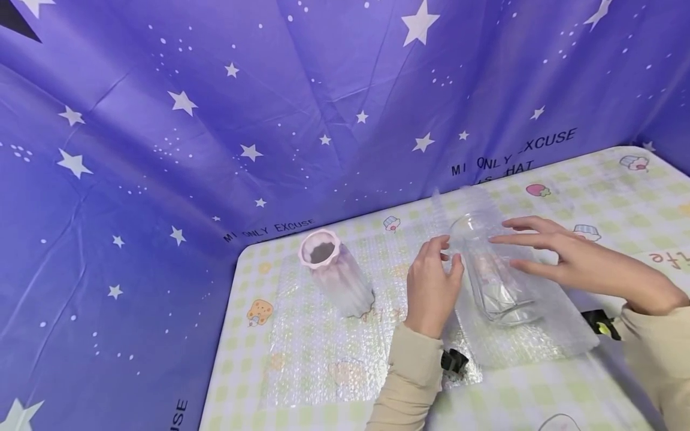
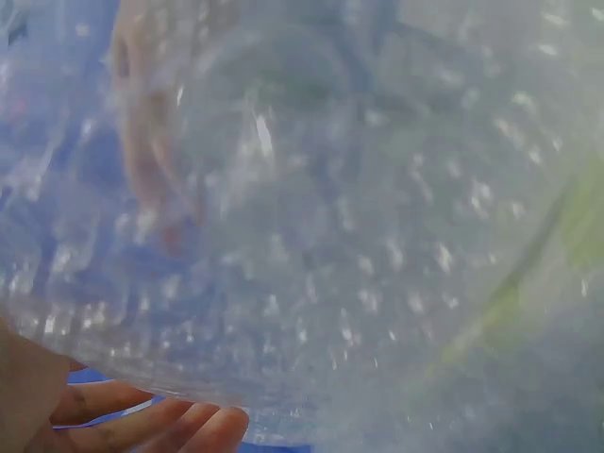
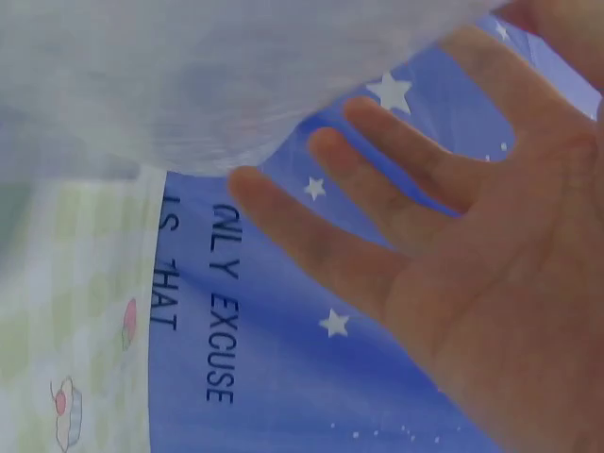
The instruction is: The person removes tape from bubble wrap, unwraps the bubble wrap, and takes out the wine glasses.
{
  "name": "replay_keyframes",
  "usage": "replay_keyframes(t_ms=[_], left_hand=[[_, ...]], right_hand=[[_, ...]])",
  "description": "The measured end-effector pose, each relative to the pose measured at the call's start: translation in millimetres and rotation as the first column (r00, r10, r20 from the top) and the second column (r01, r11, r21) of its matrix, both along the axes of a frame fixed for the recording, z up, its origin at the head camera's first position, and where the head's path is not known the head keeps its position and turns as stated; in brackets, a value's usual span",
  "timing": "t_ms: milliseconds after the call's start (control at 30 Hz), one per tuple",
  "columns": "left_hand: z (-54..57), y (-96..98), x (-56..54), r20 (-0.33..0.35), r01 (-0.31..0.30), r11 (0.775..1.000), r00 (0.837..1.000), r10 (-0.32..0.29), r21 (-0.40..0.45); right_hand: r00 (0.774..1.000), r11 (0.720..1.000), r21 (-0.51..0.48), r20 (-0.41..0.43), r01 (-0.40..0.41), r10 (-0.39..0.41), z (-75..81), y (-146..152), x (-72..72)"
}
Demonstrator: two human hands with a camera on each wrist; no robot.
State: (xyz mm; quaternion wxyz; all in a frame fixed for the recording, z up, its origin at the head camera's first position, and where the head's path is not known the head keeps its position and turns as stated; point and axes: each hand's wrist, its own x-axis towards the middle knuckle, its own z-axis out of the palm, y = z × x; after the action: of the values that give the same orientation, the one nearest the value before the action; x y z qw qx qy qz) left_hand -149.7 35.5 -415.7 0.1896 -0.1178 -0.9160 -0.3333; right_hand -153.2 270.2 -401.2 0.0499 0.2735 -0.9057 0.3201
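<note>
A clear glass vase (image 1: 493, 287) stands on the right part of the table, with bubble wrap (image 1: 566, 335) under and around it. My left hand (image 1: 433, 287) is at the vase's left side, its fingers loosely bent beside the wrap's raised edge. In the left wrist view the bubble wrap (image 2: 377, 245) fills most of the picture, with the fingertips (image 2: 222, 429) at its lower edge. On the other side is my right hand (image 1: 560, 251), fingers spread near the vase. The right wrist view shows those fingers apart, one fingertip close to the wrap (image 3: 142, 85).
A pink-and-white fluted vase (image 1: 345, 281) stands on the left on a flat sheet of bubble wrap (image 1: 307, 359). The table (image 1: 226, 383) has a green checked cover. A blue star-patterned curtain (image 1: 302, 108) hangs right behind it.
</note>
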Motion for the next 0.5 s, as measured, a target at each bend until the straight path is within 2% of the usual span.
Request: replay_keyframes(t_ms=[167,300,500], left_hand=[[-2.1,-10.6,1.2,0.021,-0.006,1.000,1.000,0.006,0.016],[-4.7,-20.0,2.3,0.039,-0.018,1.000,0.999,0.017,0.021],[-11.6,-33.6,5.9,0.051,-0.030,0.999,0.998,0.028,0.039]], right_hand=[[0.997,0.999,0.023,0.065,0.030,-0.032,-1.8,10.1,-1.1],[0.996,1.000,0.000,0.084,0.025,-0.025,-2.4,15.1,-2.9],[0.992,0.996,-0.029,0.094,0.082,-0.079,-4.3,29.4,-2.2]])
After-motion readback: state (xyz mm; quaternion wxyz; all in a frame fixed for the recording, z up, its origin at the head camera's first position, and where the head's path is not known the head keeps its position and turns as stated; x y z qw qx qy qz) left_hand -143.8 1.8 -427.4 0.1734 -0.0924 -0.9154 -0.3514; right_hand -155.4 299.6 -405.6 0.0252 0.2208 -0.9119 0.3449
